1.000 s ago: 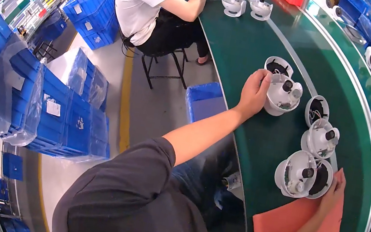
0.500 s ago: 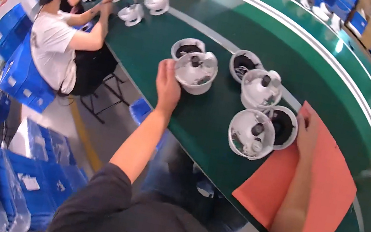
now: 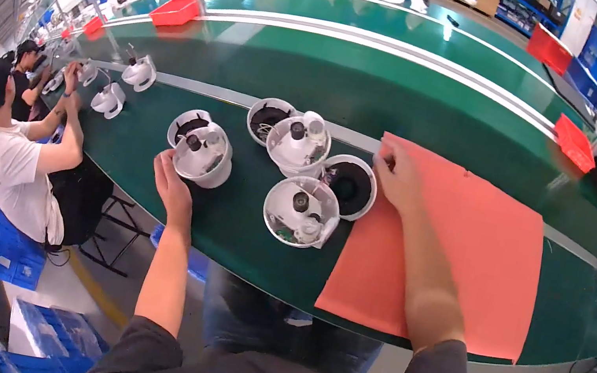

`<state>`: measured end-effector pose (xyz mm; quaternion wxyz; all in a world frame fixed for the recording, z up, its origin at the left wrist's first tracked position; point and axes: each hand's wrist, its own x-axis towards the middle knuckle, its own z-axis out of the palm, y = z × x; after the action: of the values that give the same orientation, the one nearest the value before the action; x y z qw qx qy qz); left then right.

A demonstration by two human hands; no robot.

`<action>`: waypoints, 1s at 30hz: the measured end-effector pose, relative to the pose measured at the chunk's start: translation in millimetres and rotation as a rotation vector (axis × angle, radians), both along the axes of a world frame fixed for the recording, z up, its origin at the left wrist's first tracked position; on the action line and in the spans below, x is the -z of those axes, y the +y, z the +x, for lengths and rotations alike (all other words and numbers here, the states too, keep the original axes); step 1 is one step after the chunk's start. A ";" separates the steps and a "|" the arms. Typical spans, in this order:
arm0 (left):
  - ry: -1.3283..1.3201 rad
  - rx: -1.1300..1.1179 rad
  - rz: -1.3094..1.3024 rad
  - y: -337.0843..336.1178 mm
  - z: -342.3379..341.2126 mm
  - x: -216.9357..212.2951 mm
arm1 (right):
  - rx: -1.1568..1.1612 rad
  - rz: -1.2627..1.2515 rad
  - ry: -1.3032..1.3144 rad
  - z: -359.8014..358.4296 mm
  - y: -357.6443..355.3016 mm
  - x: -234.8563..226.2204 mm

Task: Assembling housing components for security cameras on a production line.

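Observation:
My left hand (image 3: 174,187) lies against the near left side of a white dome-camera housing (image 3: 202,157), fingers stretched along it. Just behind that housing stands a white cup with a black inside (image 3: 190,122). My right hand (image 3: 398,176) is over the left edge of an orange-red mat (image 3: 462,255), its fingers bent but apart, beside a black-lined white cup (image 3: 348,187). Between my hands are two more open housings, a far one (image 3: 296,146) and a near one (image 3: 297,214), with lens parts and wires inside. Another black-lined cup (image 3: 270,119) touches the far one.
All this stands on a long green workbench (image 3: 234,235). At the left a seated person (image 3: 26,146) handles white parts, with more housings (image 3: 108,99) close by. Red bins (image 3: 175,11) stand across the bench. Blue boxes (image 3: 3,230) fill the lower left.
The view has turned to the right, so the bench and housings sit further left in it. My hands remain beside the same housings and mat; no part has plainly changed place.

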<state>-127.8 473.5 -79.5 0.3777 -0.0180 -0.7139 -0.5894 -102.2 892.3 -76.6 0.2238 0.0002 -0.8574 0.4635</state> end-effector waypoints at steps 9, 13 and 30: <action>0.062 0.027 0.116 2.9 -7.5 5.1 | -0.028 -0.025 0.006 -5.1 2.8 4.7; 0.001 -0.052 -0.025 -2.6 -4.8 8.0 | -0.038 -0.013 0.041 -7.2 8.3 11.6; 0.004 -0.046 -0.020 1.5 0.0 1.5 | -0.011 0.026 -0.012 -5.0 5.2 3.2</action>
<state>-127.8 475.0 -80.9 0.3924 -0.0065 -0.7192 -0.5733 -107.2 897.5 -79.8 0.2161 0.0049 -0.8646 0.4536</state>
